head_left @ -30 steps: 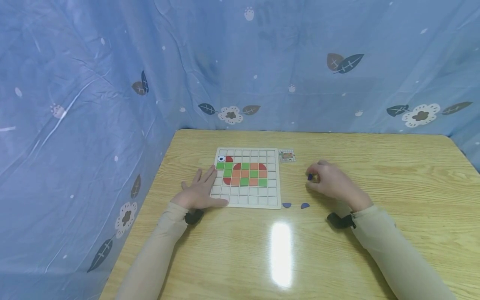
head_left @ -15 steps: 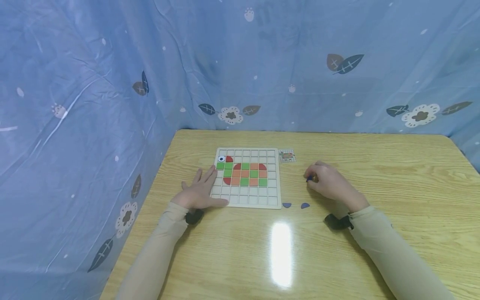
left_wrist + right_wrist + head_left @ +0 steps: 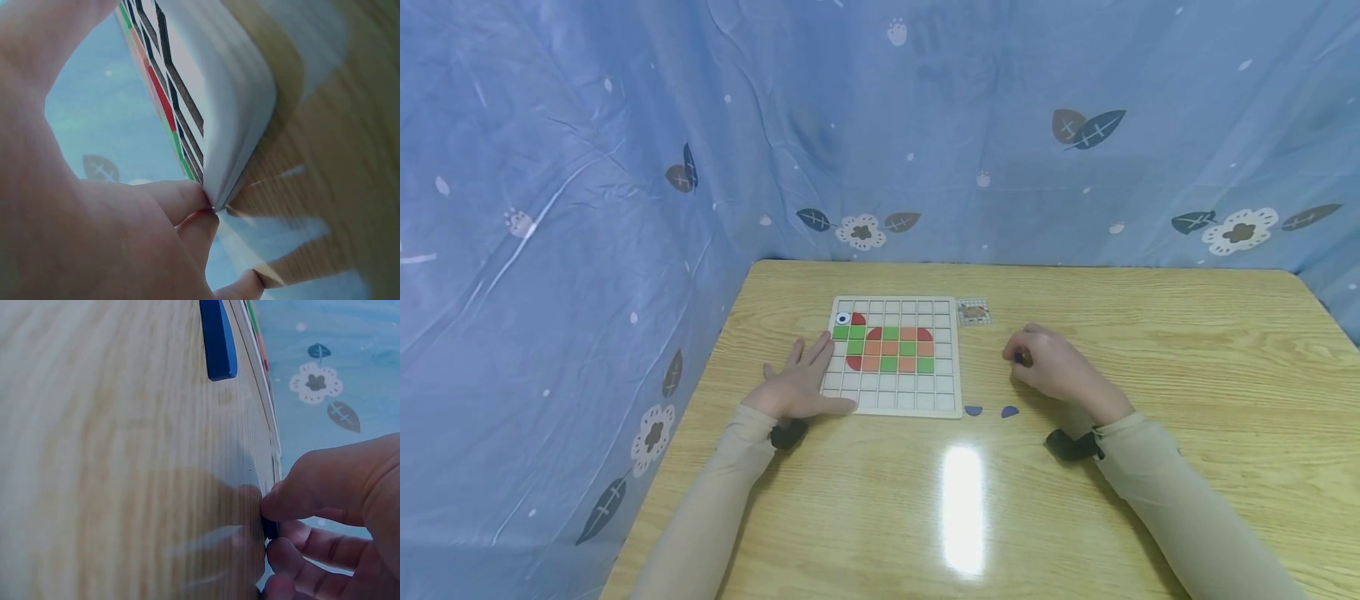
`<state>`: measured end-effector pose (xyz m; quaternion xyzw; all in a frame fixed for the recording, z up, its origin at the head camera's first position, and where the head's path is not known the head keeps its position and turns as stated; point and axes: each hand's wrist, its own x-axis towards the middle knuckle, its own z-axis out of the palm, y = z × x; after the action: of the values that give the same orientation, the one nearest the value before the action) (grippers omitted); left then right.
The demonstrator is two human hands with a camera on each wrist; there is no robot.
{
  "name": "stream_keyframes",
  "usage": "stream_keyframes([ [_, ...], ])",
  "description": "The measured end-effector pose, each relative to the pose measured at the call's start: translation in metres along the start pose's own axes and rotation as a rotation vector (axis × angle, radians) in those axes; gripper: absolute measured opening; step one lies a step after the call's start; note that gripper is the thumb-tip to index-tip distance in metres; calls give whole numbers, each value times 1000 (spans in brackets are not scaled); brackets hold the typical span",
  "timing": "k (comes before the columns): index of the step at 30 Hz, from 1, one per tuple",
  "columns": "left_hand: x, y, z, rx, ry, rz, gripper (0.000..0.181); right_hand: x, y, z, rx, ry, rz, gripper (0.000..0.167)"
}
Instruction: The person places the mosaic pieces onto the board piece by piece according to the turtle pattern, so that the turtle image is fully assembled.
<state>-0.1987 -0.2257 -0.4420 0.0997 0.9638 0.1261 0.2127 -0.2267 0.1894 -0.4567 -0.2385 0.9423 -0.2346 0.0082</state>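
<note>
A pale square grid board (image 3: 905, 402) lies on the table, with green, orange and red tiles and a round eye tile (image 3: 843, 318) forming an animal-like shape in its cells. My left hand (image 3: 797, 392) is spread along the board's left edge, fingers straight and thumb at the near corner. To the right of the board, my right hand (image 3: 1058, 367) pinches a small dark blue piece (image 3: 270, 529) between thumb and fingers, close to the tabletop. Most of that piece is hidden by the fingers. Two blue half-circle pieces (image 3: 973, 410) (image 3: 1010, 412) lie near the board's lower right corner.
A small picture card (image 3: 974, 312) with a printed grid lies against the board's upper right corner. Wooden tabletop (image 3: 1187, 375) stretches to the right. A blue patterned curtain (image 3: 1000, 167) hangs behind and on the left.
My right hand has shifted slightly left toward the board, still pinching the dark blue piece, which has turned within the fingers. My left hand, the board and the two half-circles have stayed put.
</note>
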Motion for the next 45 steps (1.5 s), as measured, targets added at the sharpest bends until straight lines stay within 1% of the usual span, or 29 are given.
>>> stream_keyframes([
  [5, 1, -1, 1, 5, 0, -2, 120, 0, 2, 1, 16, -5, 1, 20],
  [11, 1, -1, 2, 1, -2, -4, 120, -2, 2, 1, 44, -25, 30, 25],
  [18, 1, 0, 2, 4, 1, -4, 120, -1, -1, 1, 17, -39, 31, 21],
  [24, 2, -1, 2, -9, 2, -3, 120, -1, -4, 0, -2, -49, 21, 17],
  [30, 1, 0, 1, -19, -6, -3, 120, 0, -3, 3, 4, -37, -24, 21],
  [33, 1, 1, 0, -22, -12, -4, 120, 0, -4, 5, -5, -28, -46, 20],
  [38, 1, 0, 0, -24, -10, -4, 120, 0, -6, 5, -18, -22, -57, 16],
  [45, 1, 0, 1, -15, -4, -7, 120, 1, -8, 7, -20, -19, -62, 16],
])
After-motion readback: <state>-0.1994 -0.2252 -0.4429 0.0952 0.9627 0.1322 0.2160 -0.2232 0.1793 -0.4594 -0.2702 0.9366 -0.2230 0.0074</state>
